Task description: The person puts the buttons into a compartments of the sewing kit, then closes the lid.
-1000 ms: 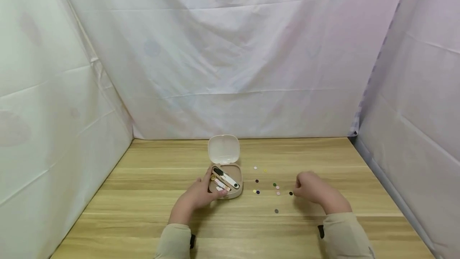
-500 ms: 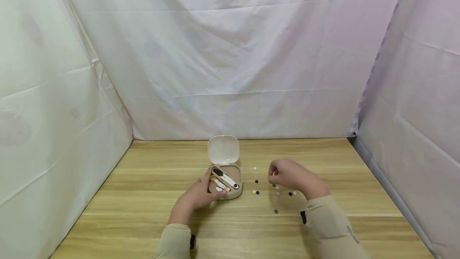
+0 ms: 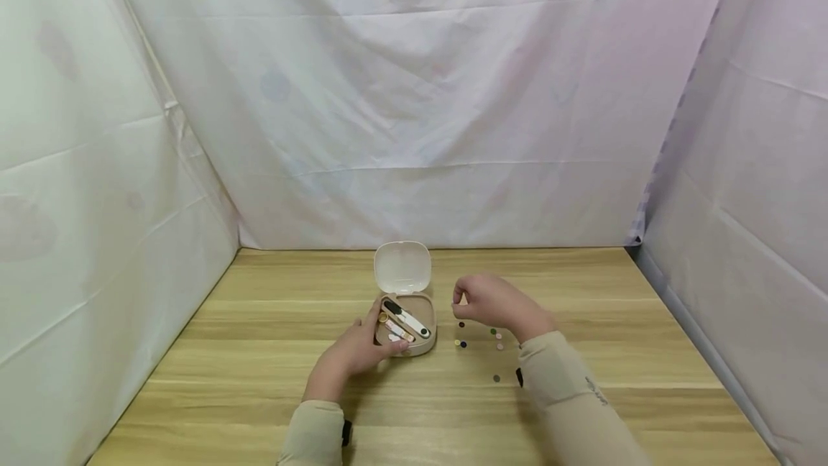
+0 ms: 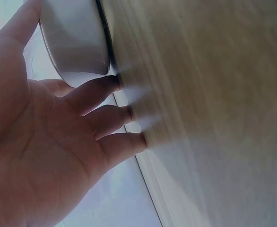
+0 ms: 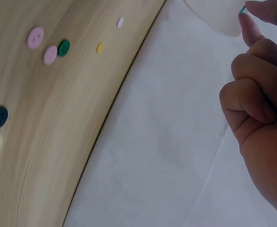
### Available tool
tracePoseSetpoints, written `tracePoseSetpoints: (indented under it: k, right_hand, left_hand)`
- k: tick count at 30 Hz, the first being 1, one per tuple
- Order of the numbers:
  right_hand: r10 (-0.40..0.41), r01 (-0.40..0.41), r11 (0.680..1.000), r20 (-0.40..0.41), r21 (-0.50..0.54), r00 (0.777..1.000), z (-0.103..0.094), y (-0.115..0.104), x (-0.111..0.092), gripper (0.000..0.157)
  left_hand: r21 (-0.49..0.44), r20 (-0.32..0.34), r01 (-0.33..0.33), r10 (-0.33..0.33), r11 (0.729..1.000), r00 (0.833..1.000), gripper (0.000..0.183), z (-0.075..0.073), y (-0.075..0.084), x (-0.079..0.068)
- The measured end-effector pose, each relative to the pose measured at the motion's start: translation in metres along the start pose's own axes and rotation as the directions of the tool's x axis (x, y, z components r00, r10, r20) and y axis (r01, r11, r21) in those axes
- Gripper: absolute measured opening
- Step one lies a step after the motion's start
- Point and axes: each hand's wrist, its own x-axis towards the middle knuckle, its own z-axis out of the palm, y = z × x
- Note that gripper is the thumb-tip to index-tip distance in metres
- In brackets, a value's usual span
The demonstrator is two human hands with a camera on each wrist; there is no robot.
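The right hand [image 3: 494,300] pinches a thin teal plastic-looking button [image 5: 243,9], likely light, stiff, slippery, best held edgewise; the left hand [image 3: 358,347] grips an open, rounded beige case [image 3: 421,307].

A rounded beige case [image 3: 424,306] is touched along its left side and front by the left hand [image 3: 357,348]; its pale lid [image 3: 402,268] is folded back and stands upright at the rear. Inside, a black-and-white tool [image 3: 407,318] is laid diagonally. A thin teal piece [image 5: 243,9], mostly hidden, is pinched between thumb and index finger of the right hand [image 3: 497,302]. To the case's right, small buttons are scattered: two pink [image 5: 35,37], one green [image 5: 64,48], one dark blue [image 5: 0,116], one grey [image 3: 497,378] set apart.
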Motion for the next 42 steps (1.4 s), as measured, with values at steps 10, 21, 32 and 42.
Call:
tracePoseSetpoints:
  k: [10, 21, 32, 42]
  right_hand:
    - [-0.087, 0.087, 0.996, 0.041, 0.002, 0.995, 0.029, -0.007, 0.024, 0.002]
    - [-0.113, 0.114, 0.993, 0.040, -0.028, 0.993, 0.041, -0.008, 0.036, 0.002]
    - [-0.126, 0.129, 0.990, 0.073, -0.048, 0.989, 0.044, -0.010, 0.040, 0.007]
    - [-0.075, 0.081, 0.994, 0.088, -0.078, 0.993, 0.017, -0.009, 0.023, 0.016]
  left_hand:
    - [0.005, 0.005, 0.002, -0.002, 1.000, 1.000, 0.113, 0.000, -0.001, 0.000]
    - [0.004, 0.008, 0.013, -0.013, 1.000, 1.000, 0.112, -0.001, 0.003, 0.002]
    - [0.022, 0.016, 0.018, -0.018, 1.000, 1.000, 0.114, -0.004, 0.004, 0.001]
    - [0.054, 0.024, -0.018, 0.017, 0.998, 1.000, 0.116, -0.009, 0.005, 0.005]
